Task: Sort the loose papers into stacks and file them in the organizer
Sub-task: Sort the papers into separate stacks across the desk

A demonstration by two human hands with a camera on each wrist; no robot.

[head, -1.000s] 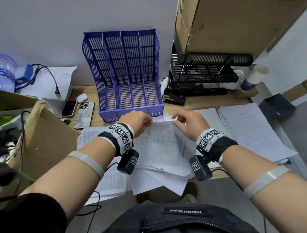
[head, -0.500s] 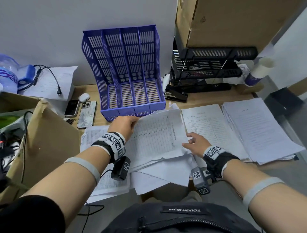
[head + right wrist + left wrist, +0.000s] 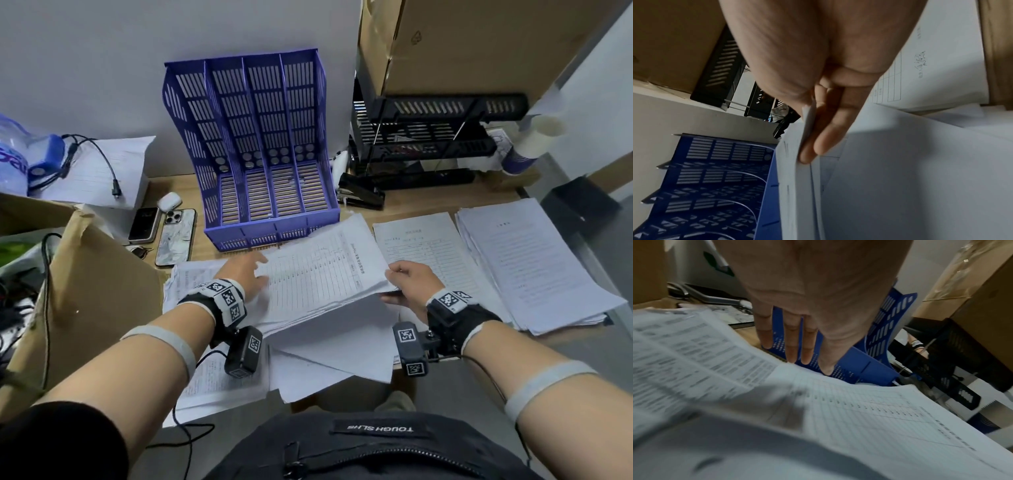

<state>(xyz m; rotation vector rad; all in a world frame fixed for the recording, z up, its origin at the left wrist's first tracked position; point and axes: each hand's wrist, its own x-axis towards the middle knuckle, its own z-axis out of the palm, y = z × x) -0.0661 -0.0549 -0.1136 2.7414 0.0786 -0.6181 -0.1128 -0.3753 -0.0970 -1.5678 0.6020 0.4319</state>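
- A sheaf of gridded sheets is held just in front of the organizer, above the loose papers on the counter.
- The right hand is pinched on the sheaf's right edge, thumb above, fingers beneath.
- The left hand is laid flat, fingers straight; nothing is gripped.
- Two sorted stacks are seen to the right; all organizer slots are empty.
- Handling, as judged: light, limp, slippery between sheets; sagging and fanning are expected.
- Grip advised at both opposite edges, squared by tapping before filing.
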